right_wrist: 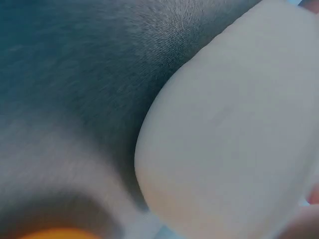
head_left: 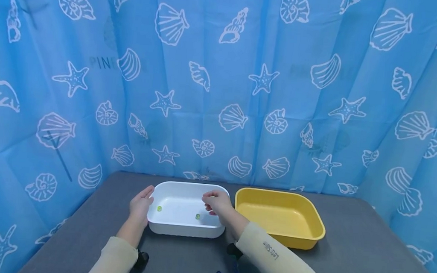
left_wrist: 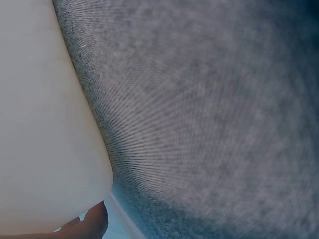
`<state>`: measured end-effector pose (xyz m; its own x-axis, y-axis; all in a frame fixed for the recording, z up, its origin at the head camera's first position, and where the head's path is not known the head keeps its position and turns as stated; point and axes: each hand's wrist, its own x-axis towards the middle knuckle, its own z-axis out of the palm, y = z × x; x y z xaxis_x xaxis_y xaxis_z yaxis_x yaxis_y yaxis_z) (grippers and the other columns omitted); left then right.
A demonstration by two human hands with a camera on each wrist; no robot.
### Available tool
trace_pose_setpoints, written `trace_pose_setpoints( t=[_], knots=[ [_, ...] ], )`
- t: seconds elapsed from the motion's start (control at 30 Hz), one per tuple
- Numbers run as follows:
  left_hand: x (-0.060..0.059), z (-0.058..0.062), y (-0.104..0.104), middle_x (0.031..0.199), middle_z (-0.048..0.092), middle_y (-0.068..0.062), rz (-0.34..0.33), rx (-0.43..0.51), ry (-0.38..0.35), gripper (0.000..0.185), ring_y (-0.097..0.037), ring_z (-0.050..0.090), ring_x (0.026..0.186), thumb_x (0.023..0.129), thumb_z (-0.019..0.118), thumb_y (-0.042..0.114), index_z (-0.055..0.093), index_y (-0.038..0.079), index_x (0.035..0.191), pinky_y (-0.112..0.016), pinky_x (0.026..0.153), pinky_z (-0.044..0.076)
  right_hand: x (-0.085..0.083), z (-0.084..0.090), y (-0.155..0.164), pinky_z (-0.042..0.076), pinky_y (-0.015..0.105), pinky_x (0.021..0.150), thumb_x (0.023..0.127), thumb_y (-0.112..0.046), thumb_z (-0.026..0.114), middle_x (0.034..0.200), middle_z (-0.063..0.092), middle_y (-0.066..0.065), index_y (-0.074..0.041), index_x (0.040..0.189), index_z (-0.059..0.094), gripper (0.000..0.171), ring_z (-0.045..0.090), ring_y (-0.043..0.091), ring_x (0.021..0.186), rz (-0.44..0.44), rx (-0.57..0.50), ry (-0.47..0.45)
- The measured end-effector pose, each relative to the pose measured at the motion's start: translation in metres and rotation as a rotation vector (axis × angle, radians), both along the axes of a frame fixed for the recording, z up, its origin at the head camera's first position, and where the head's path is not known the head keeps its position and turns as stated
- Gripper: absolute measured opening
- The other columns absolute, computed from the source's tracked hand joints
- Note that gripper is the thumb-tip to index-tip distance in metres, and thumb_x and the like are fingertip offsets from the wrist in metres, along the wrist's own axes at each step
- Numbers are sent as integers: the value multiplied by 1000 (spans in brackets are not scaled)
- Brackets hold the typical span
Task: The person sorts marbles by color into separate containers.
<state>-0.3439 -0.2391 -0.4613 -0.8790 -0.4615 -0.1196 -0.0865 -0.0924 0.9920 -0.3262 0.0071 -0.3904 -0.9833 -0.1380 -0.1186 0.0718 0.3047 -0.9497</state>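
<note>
White tray (head_left: pixel 180 228) lying w/ long axis across; left hand (head_left: pixel 141 203) flat against its left end, right hand (head_left: pixel 217 203) w/ fingers loosely curled hovering over its right rim, holding nothing.

White tray (head_left: pixel 165 226), yellow tray (head_left: pixel 313 223), grey table (head_left: pixel 356 250), blue shell-patterned curtain (head_left: pixel 223 77).

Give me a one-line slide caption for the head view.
Left hand rests against the white tray holding two green beads; right hand hovers over it, beside the yellow tray.
</note>
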Motion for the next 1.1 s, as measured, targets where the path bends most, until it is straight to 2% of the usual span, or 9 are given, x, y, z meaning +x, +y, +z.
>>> trace_pose_setpoints(
  t=[0.1, 0.33, 0.4, 0.47, 0.57, 0.7, 0.8, 1.0, 1.1],
  knots=[
    [-14, -19, -9, 152, 38, -6, -1, -22, 4, 44, -24, 30, 142, 105, 40, 10, 39, 15, 149, -42, 112, 30, 7, 5, 11, 56, 34, 73, 96, -17, 62, 86, 62, 9, -2, 108, 66, 19, 59, 20, 73, 34, -36, 31],
    [7, 7, 3, 154, 32, -13, -2, 33, 15, 46, -30, 24, 143, 104, 41, 5, 36, 9, 150, -45, 113, 23, 33, 12, 45, 54, 27, 68, 97, -15, 60, 82, 61, 7, 4, 113, 63, 25, 56, 16, 69, 210, -132, 134],
    [9, 9, 4, 153, 34, -11, 7, 36, 4, 46, -29, 26, 143, 103, 41, 3, 38, 9, 149, -44, 113, 25, 41, 13, 57, 52, 24, 68, 97, -13, 60, 83, 61, 7, 6, 114, 62, 26, 55, 15, 69, 281, -147, 156],
    [6, 7, 3, 153, 35, -11, 10, 34, -2, 46, -28, 26, 143, 103, 41, 4, 39, 9, 149, -44, 113, 25, 48, 12, 69, 51, 23, 67, 96, -12, 60, 83, 61, 8, 8, 114, 61, 26, 55, 15, 68, 354, -149, 173],
    [-6, -5, -2, 152, 39, -7, 21, 7, -18, 44, -24, 31, 142, 104, 41, 6, 42, 13, 148, -41, 112, 29, 57, 9, 86, 50, 21, 66, 96, -9, 60, 82, 61, 8, 10, 112, 61, 25, 54, 14, 68, 459, -145, 177],
    [-15, -14, -8, 153, 38, -7, 1, -17, -8, 44, -24, 30, 142, 105, 40, 9, 40, 14, 149, -41, 112, 29, 66, 5, 107, 50, 21, 66, 97, -6, 58, 83, 59, 4, 16, 114, 56, 28, 54, 13, 72, 587, -132, 157],
    [-5, -1, -3, 153, 35, -9, -11, -4, -1, 46, -26, 28, 143, 104, 41, 6, 38, 12, 149, -43, 113, 27, 70, 2, 123, 51, 22, 70, 97, -7, 57, 89, 61, 5, 18, 116, 54, 31, 56, 13, 77, 663, -110, 125],
    [30, 37, 16, 154, 32, -14, -10, 51, 1, 45, -29, 24, 144, 104, 37, 4, 36, 5, 149, -43, 114, 23, 74, -11, 151, 49, 22, 77, 97, -7, 58, 95, 61, 8, 15, 115, 57, 29, 56, 13, 86, 771, -55, 90],
    [39, 44, 21, 155, 29, -17, -31, 45, 15, 46, -31, 22, 144, 103, 35, 1, 33, 2, 150, -44, 115, 21, 73, -17, 161, 48, 21, 77, 96, -7, 59, 95, 59, 8, 14, 115, 57, 28, 55, 10, 87, 828, -44, 80]
  ],
)
